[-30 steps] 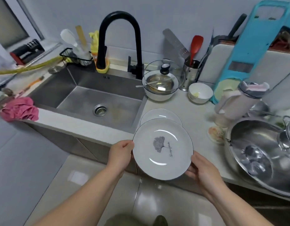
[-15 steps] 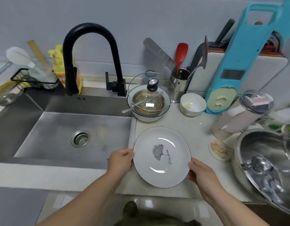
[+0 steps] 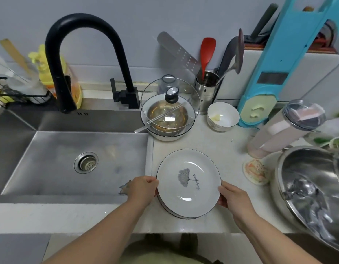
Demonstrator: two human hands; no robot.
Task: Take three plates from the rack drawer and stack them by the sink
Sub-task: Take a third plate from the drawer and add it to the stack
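A white plate (image 3: 188, 182) with a thin dark rim and a grey leaf print lies on top of another plate, whose edge (image 3: 181, 216) shows just below it, on the white counter right of the steel sink (image 3: 69, 161). My left hand (image 3: 142, 189) grips the top plate's left rim. My right hand (image 3: 234, 197) grips its right rim. The rack drawer is out of view.
Behind the plates stands a bowl under a glass lid (image 3: 169, 107), a small white bowl (image 3: 223, 116) and a utensil holder (image 3: 206, 88). A large steel wok (image 3: 313, 189) fills the right. A pink tumbler (image 3: 284, 128) and a black faucet (image 3: 85, 60) stand nearby.
The plate in both hands has moved forward from the counter's front edge and down onto the plate lying beside the sink. My view has tilted down over the counter.
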